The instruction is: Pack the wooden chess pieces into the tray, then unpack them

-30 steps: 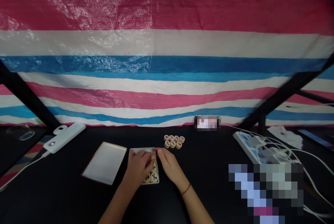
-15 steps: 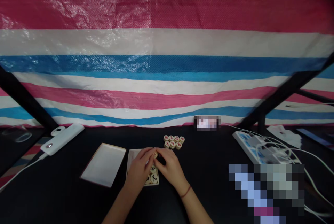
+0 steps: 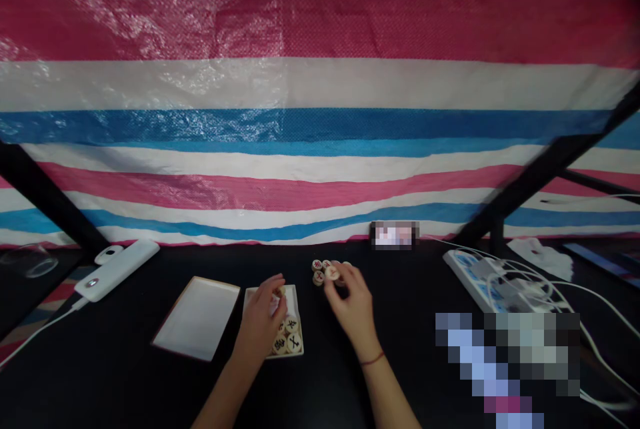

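Note:
My right hand (image 3: 356, 305) pinches a round wooden Chinese chess piece (image 3: 332, 272) over several red-marked chess pieces (image 3: 319, 276) grouped on the black table; its fingers hide part of the group. Over the shallow white box (image 3: 295, 302), my left hand (image 3: 260, 319) is closed with curled fingers. A pale chess piece (image 3: 281, 291) shows at its fingertips, partly hidden. Several black-marked chess pieces (image 3: 293, 341) lie in the near part of the box. Left of the box rests its lid (image 3: 197, 319), inner side up.
A white power strip (image 3: 117, 271) lies at the left, near a clear glass (image 3: 35, 261). At the right are another power strip (image 3: 473, 275) with tangled white cables and a crumpled tissue (image 3: 543, 259). A small blurred screen (image 3: 395, 235) stands at the back before a striped sheet (image 3: 320, 189).
My right hand has moved away from my left, carrying a chess piece rightward from the box to the red-marked group. My left hand has stayed over the box, shifted slightly left.

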`<act>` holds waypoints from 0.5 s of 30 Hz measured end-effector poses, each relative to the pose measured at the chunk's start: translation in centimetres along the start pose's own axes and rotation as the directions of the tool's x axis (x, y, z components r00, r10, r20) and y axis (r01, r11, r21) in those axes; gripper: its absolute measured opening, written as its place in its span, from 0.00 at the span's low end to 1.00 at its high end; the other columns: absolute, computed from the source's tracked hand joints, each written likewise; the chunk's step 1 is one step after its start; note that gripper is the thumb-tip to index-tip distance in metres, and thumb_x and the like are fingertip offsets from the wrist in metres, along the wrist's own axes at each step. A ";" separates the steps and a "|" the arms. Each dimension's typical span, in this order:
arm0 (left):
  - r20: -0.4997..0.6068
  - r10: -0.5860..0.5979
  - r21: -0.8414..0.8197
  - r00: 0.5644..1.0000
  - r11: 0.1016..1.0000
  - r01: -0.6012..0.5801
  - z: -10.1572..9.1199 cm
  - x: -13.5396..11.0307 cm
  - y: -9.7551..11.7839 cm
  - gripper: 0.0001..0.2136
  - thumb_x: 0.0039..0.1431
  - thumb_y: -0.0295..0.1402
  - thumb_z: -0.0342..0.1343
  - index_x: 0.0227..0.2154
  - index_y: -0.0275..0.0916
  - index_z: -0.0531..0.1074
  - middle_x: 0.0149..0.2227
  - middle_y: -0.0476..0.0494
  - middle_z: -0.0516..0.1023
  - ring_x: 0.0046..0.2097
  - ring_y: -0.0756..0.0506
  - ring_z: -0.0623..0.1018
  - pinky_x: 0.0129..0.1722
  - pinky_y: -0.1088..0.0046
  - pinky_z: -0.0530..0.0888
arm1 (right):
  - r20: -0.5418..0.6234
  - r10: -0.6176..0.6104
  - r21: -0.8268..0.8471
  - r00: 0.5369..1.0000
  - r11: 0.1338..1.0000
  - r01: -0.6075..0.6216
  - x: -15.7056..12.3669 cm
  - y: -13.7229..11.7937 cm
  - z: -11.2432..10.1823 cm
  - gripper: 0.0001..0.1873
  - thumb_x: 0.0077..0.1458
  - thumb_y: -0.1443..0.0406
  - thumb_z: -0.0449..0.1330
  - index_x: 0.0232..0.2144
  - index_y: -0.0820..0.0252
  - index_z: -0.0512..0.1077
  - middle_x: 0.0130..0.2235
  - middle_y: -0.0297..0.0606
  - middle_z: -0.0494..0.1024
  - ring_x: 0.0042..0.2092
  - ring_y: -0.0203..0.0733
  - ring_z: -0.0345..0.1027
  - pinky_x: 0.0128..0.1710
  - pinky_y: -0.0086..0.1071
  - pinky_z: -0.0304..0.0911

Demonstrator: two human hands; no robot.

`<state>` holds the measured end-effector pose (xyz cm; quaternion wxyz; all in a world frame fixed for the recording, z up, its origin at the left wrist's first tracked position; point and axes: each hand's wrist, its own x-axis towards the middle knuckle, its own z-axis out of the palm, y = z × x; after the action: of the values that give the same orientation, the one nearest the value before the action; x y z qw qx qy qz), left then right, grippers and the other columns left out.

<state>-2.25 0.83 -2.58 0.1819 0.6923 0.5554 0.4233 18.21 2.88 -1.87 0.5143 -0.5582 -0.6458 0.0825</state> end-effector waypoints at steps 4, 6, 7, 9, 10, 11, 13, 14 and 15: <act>-0.066 0.027 0.023 0.997 0.999 -0.026 -0.2 0.1 -0.4 0.13 0.59 0.31 0.49 0.45 0.43 0.74 0.50 0.41 0.72 0.47 0.44 0.77 0.46 0.66 0.76 | -0.073 0.250 -0.243 0.966 0.934 -0.260 0.9 4.4 -2.0 0.20 0.52 0.58 0.56 0.43 0.65 0.76 0.39 0.47 0.76 0.39 0.48 0.71 0.42 0.39 0.66; -0.069 0.044 0.028 0.997 0.999 -0.042 -0.2 0.2 -0.6 0.14 0.59 0.31 0.49 0.45 0.43 0.74 0.47 0.41 0.73 0.45 0.45 0.77 0.44 0.66 0.77 | 0.021 0.323 -0.360 0.946 0.885 -0.294 0.9 5.9 -2.4 0.19 0.51 0.59 0.56 0.41 0.65 0.77 0.37 0.46 0.77 0.38 0.48 0.71 0.42 0.38 0.65; -0.062 0.052 0.027 0.997 0.998 -0.050 -0.2 0.2 -0.6 0.14 0.59 0.30 0.49 0.46 0.43 0.74 0.47 0.42 0.73 0.44 0.45 0.78 0.44 0.67 0.77 | 0.071 0.353 -0.405 0.933 0.865 -0.297 0.8 6.4 -2.5 0.19 0.51 0.60 0.56 0.40 0.64 0.77 0.37 0.46 0.77 0.38 0.48 0.72 0.41 0.37 0.64; -0.047 0.065 0.022 0.997 0.998 -0.064 -0.1 0.2 -0.7 0.14 0.59 0.30 0.49 0.46 0.44 0.74 0.47 0.42 0.73 0.45 0.45 0.77 0.45 0.66 0.76 | 0.138 0.395 -0.466 0.908 0.835 -0.292 0.6 6.9 -2.6 0.18 0.51 0.60 0.56 0.40 0.62 0.77 0.37 0.45 0.77 0.39 0.47 0.72 0.40 0.35 0.64; -0.041 0.069 0.021 0.997 0.997 -0.068 -0.1 0.2 -0.7 0.14 0.59 0.30 0.49 0.46 0.44 0.74 0.47 0.42 0.72 0.45 0.45 0.77 0.47 0.66 0.76 | 0.151 0.408 -0.483 0.900 0.825 -0.293 0.5 7.1 -2.6 0.17 0.51 0.59 0.57 0.41 0.61 0.77 0.38 0.44 0.77 0.39 0.47 0.72 0.39 0.34 0.63; -0.035 0.070 0.024 0.997 0.997 -0.069 0.0 0.2 -0.7 0.15 0.59 0.29 0.49 0.46 0.44 0.74 0.47 0.43 0.72 0.46 0.45 0.77 0.48 0.66 0.76 | 0.155 0.420 -0.491 0.894 0.818 -0.299 0.5 7.1 -2.6 0.18 0.50 0.59 0.58 0.42 0.60 0.76 0.38 0.43 0.77 0.39 0.47 0.72 0.38 0.34 0.63; -0.022 0.071 0.035 0.997 0.997 -0.070 0.1 0.1 -0.8 0.15 0.59 0.29 0.49 0.47 0.45 0.73 0.48 0.43 0.72 0.47 0.45 0.76 0.49 0.66 0.75 | 0.152 0.438 -0.481 0.886 0.816 -0.321 0.5 7.2 -2.7 0.18 0.50 0.59 0.59 0.42 0.59 0.75 0.37 0.41 0.77 0.39 0.46 0.72 0.37 0.33 0.63; -0.017 0.074 0.041 0.997 0.996 -0.073 0.1 0.1 -0.8 0.15 0.59 0.28 0.49 0.47 0.45 0.73 0.48 0.43 0.72 0.48 0.45 0.76 0.49 0.66 0.75 | 0.151 0.448 -0.470 0.881 0.817 -0.335 0.5 7.3 -2.8 0.16 0.50 0.59 0.59 0.41 0.58 0.75 0.36 0.40 0.77 0.39 0.45 0.72 0.36 0.32 0.63; -0.014 0.077 0.045 0.997 0.996 -0.077 0.2 0.0 -0.9 0.15 0.59 0.28 0.49 0.47 0.45 0.73 0.48 0.43 0.72 0.48 0.45 0.76 0.49 0.66 0.75 | 0.150 0.455 -0.458 0.878 0.819 -0.346 0.5 7.3 -2.9 0.15 0.50 0.59 0.59 0.39 0.58 0.75 0.35 0.39 0.77 0.38 0.44 0.72 0.36 0.32 0.63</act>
<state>-2.66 1.19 -3.30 0.1458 0.7138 0.5390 0.4228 25.12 4.58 -5.27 0.2668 -0.7639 -0.5752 0.1202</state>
